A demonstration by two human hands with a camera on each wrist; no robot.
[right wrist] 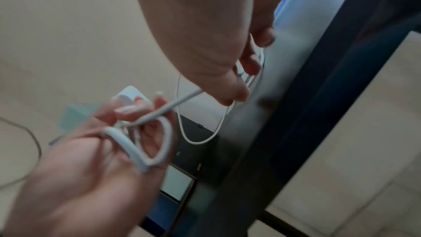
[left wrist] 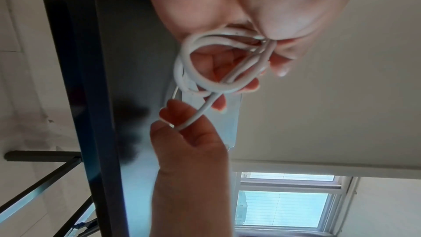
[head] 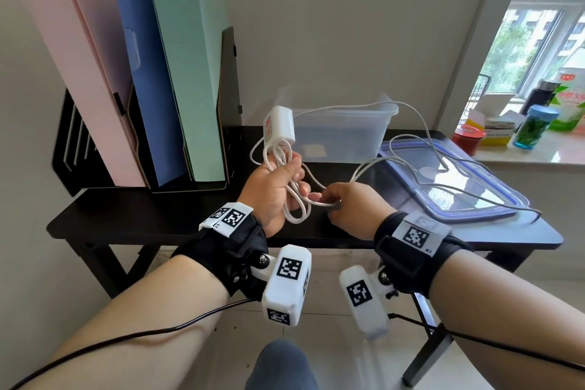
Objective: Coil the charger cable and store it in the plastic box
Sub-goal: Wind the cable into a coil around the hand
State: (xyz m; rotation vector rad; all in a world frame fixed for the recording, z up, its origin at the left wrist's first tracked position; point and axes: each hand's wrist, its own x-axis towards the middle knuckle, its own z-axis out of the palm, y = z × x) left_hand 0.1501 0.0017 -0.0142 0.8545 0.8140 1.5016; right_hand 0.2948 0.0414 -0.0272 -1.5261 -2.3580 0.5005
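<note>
A black table (head: 158,225) held an open clear plastic box (head: 342,133) at the back, its blue-rimmed lid (head: 456,180) lying flat to the right. Above the table, the left hand (head: 275,190) was curled round several loops of the white charger cable (head: 294,199), the charger block (head: 280,127) standing above the fingers. The right hand (head: 354,206) pinched the next stretch of cable just beside the loops. The coiling looked partly done: a long slack length trailed over the box and lid. Nothing was stored yet. The cable's far end was hard to make out, and the box's inside showed only dimly.
</note>
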